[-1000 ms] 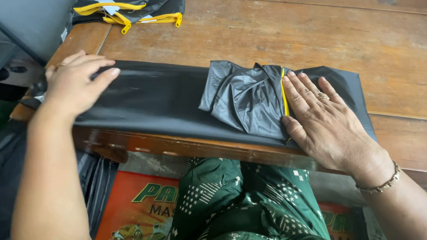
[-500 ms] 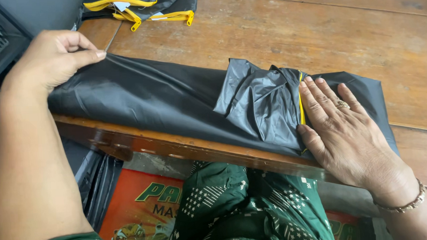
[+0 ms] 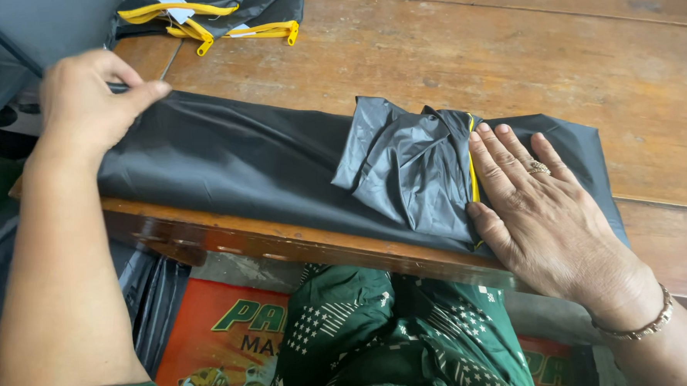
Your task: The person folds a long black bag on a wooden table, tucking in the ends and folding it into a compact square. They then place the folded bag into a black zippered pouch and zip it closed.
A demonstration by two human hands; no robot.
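A black fabric bag [image 3: 265,162] with yellow trim is laid along the near edge of the wooden desk [image 3: 507,54], across the middle of the frame. Its left end is pinched between thumb and fingers of the left hand [image 3: 85,104]; the right hand [image 3: 549,215] is pressed flat, fingers spread, grasping nothing, beside the crumpled grey folded portion [image 3: 412,171]. For a clean fold, the cloth is best kept taut and the right end pinned. The long axis runs left to right, tilted slightly toward lower right.

L hand [image 3: 85,100] pinched shut, R hand [image 3: 549,215] flat, fingers spread, palm down
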